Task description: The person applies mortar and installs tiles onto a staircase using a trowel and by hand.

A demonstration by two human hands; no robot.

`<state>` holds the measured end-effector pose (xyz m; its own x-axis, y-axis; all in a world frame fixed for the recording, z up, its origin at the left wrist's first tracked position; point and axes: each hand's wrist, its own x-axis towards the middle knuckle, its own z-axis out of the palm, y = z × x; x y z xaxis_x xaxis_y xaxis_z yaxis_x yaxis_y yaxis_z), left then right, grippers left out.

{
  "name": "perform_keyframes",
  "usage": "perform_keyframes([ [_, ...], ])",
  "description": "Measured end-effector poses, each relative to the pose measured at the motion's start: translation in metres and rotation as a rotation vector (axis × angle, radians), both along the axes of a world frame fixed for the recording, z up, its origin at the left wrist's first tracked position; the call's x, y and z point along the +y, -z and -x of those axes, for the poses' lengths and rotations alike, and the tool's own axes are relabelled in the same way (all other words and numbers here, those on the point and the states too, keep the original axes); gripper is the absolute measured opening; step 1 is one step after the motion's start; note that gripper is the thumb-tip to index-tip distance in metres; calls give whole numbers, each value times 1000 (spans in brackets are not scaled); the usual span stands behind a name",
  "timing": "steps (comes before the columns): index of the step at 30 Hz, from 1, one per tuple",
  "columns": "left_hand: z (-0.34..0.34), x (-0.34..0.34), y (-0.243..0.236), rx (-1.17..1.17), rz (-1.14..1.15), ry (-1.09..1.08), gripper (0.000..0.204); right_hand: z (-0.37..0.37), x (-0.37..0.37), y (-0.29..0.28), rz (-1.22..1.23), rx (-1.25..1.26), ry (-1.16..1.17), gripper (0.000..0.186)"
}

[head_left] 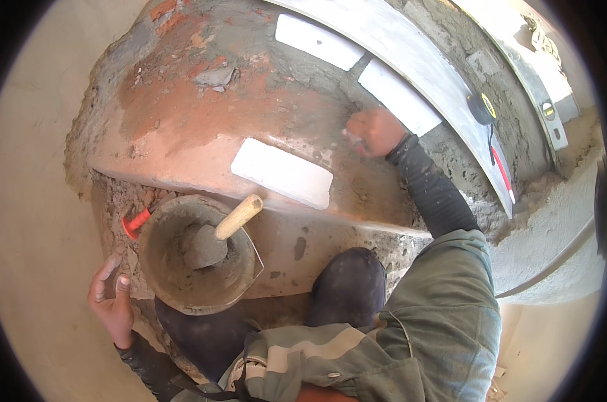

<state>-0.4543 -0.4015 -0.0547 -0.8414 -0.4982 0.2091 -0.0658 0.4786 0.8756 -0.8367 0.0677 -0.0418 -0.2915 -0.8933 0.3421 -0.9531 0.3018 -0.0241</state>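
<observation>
Up and right of the bucket [169,268], the person's right hand [378,132] is blurred; whether it holds anything cannot be told. The bucket hides part of the left leg [199,342]. Just left of it, the far end of a red handle [136,222] is unclear. Well above it, the top edge cuts off a long board [417,60].

Legible text: none from where I stand. At two o'clock, a round black tool with a yellow face [481,107] rests on the long grey board [414,57]; dark marking shows on the yellow, too small to make out. Between two and three o'clock, a silver spirit level [557,136] carries a yellow vial window [549,110]; figures there, if any, cannot be told. Toward three o'clock, a red-and-white pen [500,169]; lettering on its barrel likewise cannot be told.
</observation>
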Motion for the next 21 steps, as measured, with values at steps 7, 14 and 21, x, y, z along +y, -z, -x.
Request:
perform_keyframes([
  [7, 15, 18, -2, -16, -64, -32, 33, 17, 34, -7, -75, 84, 227, 11],
  [14, -37, -2, 25, -51, -29, -140, 37, 13, 41, -28, 31, 166, 246, 25],
  [21, -25, 5, 43, 145, -171, -455, 37, -50, -42, -23, 128, -322, 517, 41],
])
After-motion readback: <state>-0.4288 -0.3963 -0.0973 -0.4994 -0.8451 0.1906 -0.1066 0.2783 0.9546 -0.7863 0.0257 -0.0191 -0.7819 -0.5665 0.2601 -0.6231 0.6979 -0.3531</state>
